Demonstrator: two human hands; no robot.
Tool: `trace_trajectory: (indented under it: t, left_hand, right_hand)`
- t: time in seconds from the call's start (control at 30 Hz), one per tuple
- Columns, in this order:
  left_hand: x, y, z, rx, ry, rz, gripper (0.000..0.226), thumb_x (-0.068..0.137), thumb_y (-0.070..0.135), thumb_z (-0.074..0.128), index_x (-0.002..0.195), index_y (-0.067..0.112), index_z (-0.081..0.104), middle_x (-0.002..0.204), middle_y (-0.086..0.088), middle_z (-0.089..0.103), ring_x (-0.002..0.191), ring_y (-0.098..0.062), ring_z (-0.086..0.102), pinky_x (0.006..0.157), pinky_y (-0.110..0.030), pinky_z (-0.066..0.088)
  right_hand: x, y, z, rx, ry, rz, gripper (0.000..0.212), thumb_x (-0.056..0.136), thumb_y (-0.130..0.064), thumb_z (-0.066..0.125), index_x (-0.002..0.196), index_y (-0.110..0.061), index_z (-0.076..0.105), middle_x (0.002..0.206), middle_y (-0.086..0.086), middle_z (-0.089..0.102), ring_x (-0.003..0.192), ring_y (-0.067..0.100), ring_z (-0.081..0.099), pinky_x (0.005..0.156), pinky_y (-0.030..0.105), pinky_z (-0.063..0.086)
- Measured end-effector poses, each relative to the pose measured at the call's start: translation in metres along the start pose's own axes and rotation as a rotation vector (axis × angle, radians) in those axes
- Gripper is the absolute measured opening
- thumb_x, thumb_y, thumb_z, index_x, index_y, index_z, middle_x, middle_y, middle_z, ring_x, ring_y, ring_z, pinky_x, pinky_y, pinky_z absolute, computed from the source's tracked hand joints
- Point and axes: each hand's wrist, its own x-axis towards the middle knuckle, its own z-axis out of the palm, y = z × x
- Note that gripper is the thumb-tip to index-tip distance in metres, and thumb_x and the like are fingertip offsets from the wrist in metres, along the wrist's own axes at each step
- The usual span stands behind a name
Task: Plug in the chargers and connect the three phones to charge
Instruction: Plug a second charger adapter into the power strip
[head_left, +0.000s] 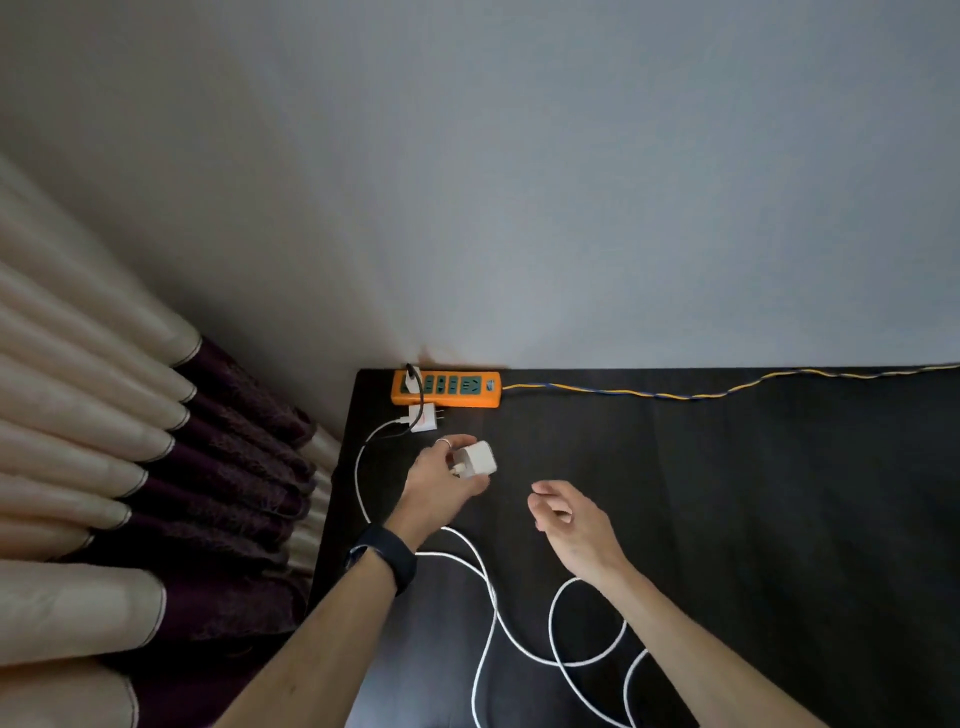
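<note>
left hand (441, 486) grips charger (479, 459) | right hand (569, 525) loose, empty

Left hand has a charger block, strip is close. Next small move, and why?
Probably move the white charger, gripped by the left hand, up to a free socket on the orange power strip. One plug already sits at the strip's left end, and the sockets to its right look empty. The right hand hovers open, holding nothing, so it could steady the strip.
</note>
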Motion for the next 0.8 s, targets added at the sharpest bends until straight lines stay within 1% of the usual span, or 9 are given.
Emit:
trace_trajectory:
  t: [0.07, 0.17, 0.23, 0.33, 0.5, 0.57, 0.63, 0.7, 0.8]
  left_hand:
    - [0.005, 0.002, -0.003, 0.137, -0.028, 0.061, 0.057, 0.069, 0.023, 0.081, 0.121, 0.031, 0.061, 0.117, 0.004, 0.058, 0.104, -0.009, 0.059, 0.091, -0.027, 0.052]
    - [0.01, 0.011, -0.005, 0.265, -0.051, 0.162, 0.054, 0.072, 0.025, 0.08, 0.122, 0.027, 0.061, 0.116, 0.007, 0.058, 0.106, -0.007, 0.058, 0.086, -0.018, 0.046]
    - [0.014, 0.017, -0.009, 0.305, -0.05, 0.192, 0.052, 0.075, 0.03, 0.079, 0.122, 0.026, 0.06, 0.115, 0.01, 0.061, 0.103, -0.003, 0.058, 0.082, -0.014, 0.045]
    - [0.021, 0.022, -0.019, 0.526, -0.018, 0.298, 0.052, 0.08, 0.039, 0.076, 0.127, 0.025, 0.057, 0.118, 0.011, 0.063, 0.101, -0.003, 0.059, 0.086, -0.02, 0.049]
    - [0.04, 0.022, -0.032, 0.898, 0.039, 0.524, 0.054, 0.09, 0.05, 0.059, 0.138, 0.027, 0.051, 0.131, 0.01, 0.059, 0.117, -0.008, 0.056, 0.096, -0.028, 0.047]
    - [0.053, 0.021, -0.041, 1.008, 0.095, 0.625, 0.052, 0.091, 0.043, 0.061, 0.137, 0.022, 0.054, 0.129, 0.005, 0.061, 0.116, -0.015, 0.059, 0.094, -0.032, 0.049]
    - [0.073, 0.019, -0.054, 1.101, 0.194, 0.675, 0.051, 0.088, 0.038, 0.066, 0.134, 0.016, 0.058, 0.122, -0.001, 0.066, 0.108, -0.022, 0.063, 0.087, -0.037, 0.052]
    - [0.093, 0.022, -0.066, 1.187, 0.241, 0.662, 0.054, 0.089, 0.039, 0.064, 0.136, 0.013, 0.056, 0.12, -0.003, 0.067, 0.107, -0.024, 0.062, 0.085, -0.038, 0.052]
    - [0.12, 0.029, -0.074, 1.247, 0.175, 0.573, 0.056, 0.098, 0.039, 0.05, 0.146, 0.013, 0.041, 0.13, -0.002, 0.058, 0.12, -0.023, 0.051, 0.093, -0.039, 0.047]
  right_hand:
    - [0.018, -0.017, 0.003, 0.139, -0.053, 0.045, 0.042, 0.095, -0.051, 0.057, 0.133, -0.034, 0.053, 0.121, -0.008, 0.067, 0.093, 0.007, 0.073, 0.092, 0.032, 0.056]
    - [0.04, -0.042, 0.007, 0.338, -0.195, 0.106, 0.046, 0.095, -0.046, 0.06, 0.138, -0.035, 0.047, 0.126, -0.002, 0.066, 0.095, 0.013, 0.074, 0.086, 0.032, 0.058]
    - [0.054, -0.051, 0.012, 0.396, -0.24, 0.11, 0.042, 0.095, -0.039, 0.064, 0.134, -0.027, 0.054, 0.122, 0.001, 0.069, 0.094, 0.016, 0.075, 0.083, 0.032, 0.059]
    - [0.072, -0.055, 0.018, 0.485, -0.221, 0.125, 0.04, 0.093, -0.027, 0.07, 0.131, -0.018, 0.062, 0.121, 0.007, 0.07, 0.095, 0.018, 0.074, 0.076, 0.026, 0.06]
    - [0.089, -0.059, 0.019, 0.583, -0.221, 0.144, 0.036, 0.096, -0.022, 0.065, 0.131, -0.014, 0.062, 0.113, 0.009, 0.072, 0.097, 0.024, 0.074, 0.076, 0.026, 0.059]
    - [0.098, -0.056, 0.02, 0.359, -0.164, 0.112, 0.039, 0.099, -0.034, 0.058, 0.135, -0.019, 0.058, 0.124, 0.005, 0.069, 0.109, 0.022, 0.069, 0.091, 0.034, 0.057]
    - [0.11, -0.045, 0.016, -0.14, -0.086, 0.037, 0.054, 0.098, -0.05, 0.051, 0.144, -0.022, 0.048, 0.146, 0.003, 0.053, 0.132, 0.025, 0.052, 0.109, 0.042, 0.044]
    - [0.116, -0.026, 0.009, -0.592, -0.068, -0.047, 0.071, 0.097, -0.058, 0.044, 0.154, -0.019, 0.03, 0.163, 0.007, 0.026, 0.151, 0.031, 0.021, 0.12, 0.048, 0.029]
    - [0.122, 0.009, 0.002, -0.958, -0.14, -0.173, 0.082, 0.099, -0.057, 0.039, 0.16, -0.016, 0.003, 0.167, 0.005, -0.014, 0.155, 0.028, -0.01, 0.124, 0.05, 0.012]
